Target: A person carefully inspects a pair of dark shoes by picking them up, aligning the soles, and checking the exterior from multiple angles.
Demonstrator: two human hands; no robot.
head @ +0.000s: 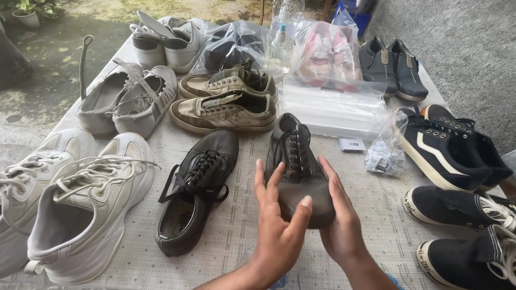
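1. A table (371, 198) draped in a pale woven cloth stands outdoors – mossy concrete ground runs along the far left, with a potted plant (26, 12) in the corner, and a grey wall rises on the right.
2. Shoes crowd the cloth: 2 big white sneakers (70, 198) at the near left, a grey pair (126, 96) behind them, a white pair (169, 40) at the far edge, and 2 olive lace-ups (228, 102) in the middle.
3. On the right lie navy shoes with a white stripe (446, 142), 2 dark canvas sneakers with white laces (462, 231), and grey slip-ons (392, 67) at the back. Clear plastic bags (328, 80) sit heaped between them, one holding something pink.
4. A dark brown lace-up shoe (196, 188) rests flat just left of the hands, nothing lying between.
5. Its mate, the held brown shoe (295, 161), is lifted above the middle of the table, toe pointing away – heel towards the person.
6. The left hand (277, 225) cups the heel, fingers spread upward and thumb pressed across the back.
7. The right hand (341, 215) grips the other side, fingers along the shoe's flank.
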